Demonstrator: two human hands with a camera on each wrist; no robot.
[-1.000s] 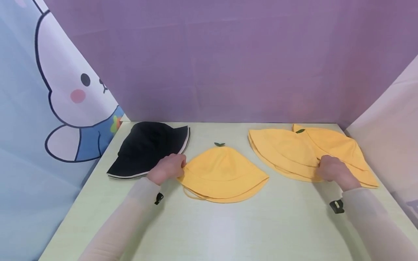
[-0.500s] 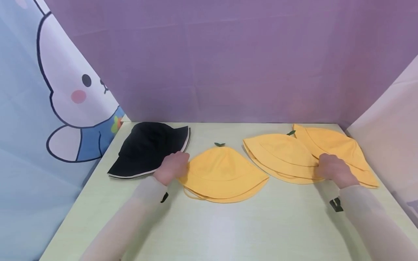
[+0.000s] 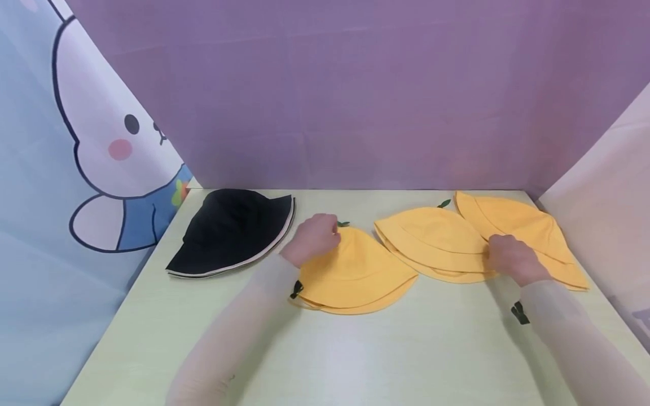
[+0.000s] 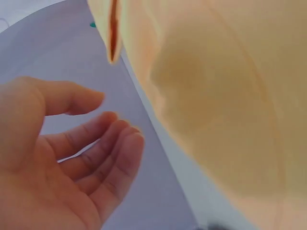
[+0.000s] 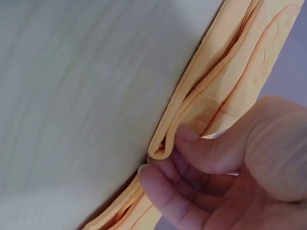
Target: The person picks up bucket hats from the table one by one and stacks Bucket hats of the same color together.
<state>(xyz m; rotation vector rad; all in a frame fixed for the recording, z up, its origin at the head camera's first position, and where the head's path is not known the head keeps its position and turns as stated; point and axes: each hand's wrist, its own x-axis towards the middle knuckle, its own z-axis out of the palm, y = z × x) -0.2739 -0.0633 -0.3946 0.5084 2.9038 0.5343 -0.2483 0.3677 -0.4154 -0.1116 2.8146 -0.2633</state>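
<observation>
My left hand (image 3: 316, 239) hovers over the left side of the front yellow bucket hat (image 3: 368, 265), near its small green leaf tip (image 3: 343, 224). In the left wrist view its fingers (image 4: 115, 165) are loosely bent with nothing between them, apart from the yellow cloth. My right hand (image 3: 515, 259) pinches the right brim corner of the middle yellow bucket hat (image 3: 434, 239). In the right wrist view the thumb lies at that hat's folded brim (image 5: 192, 103). Another yellow bucket hat (image 3: 528, 223) lies flat behind the right hand.
A black bucket hat (image 3: 231, 231) with white brim trim lies folded at the back left of the pale table (image 3: 345, 361). A purple cloth wall (image 3: 325, 101) rises behind the table. Patterned cloth (image 3: 30, 270) hangs at left and pale cloth (image 3: 609, 214) at right.
My left hand has left the front hat's left brim and moved up and right over its crown. The middle hat has shifted left and slightly nearer, held by my right hand.
</observation>
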